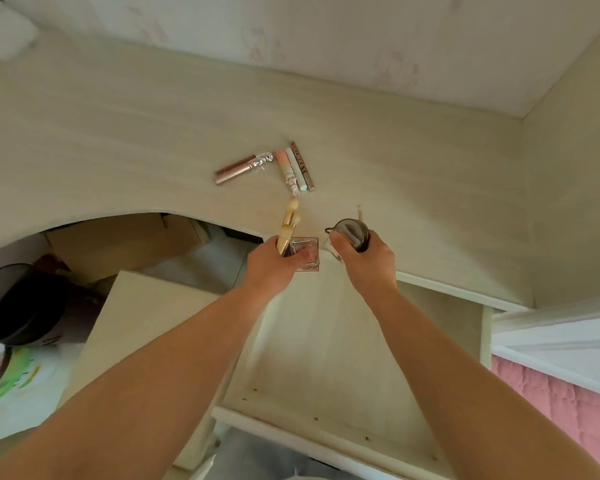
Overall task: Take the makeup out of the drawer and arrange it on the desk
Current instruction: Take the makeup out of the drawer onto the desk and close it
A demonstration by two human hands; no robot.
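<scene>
Frame centre: 4 makeup tubes (274, 168) on bench (118, 133). Left hand (274, 261) grips 1 brush (288, 225); right hand (364, 259) grips 1 round compact (350, 232).

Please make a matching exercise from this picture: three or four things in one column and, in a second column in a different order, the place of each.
Things:
1. cream brush
2. round dark compact
3. rose-gold tube
4. open drawer

Places:
A. lying on the desk
B. held in the right hand
C. below both forearms
D. held in the left hand

Pairs: 1-D, 2-B, 3-A, 4-C
</scene>
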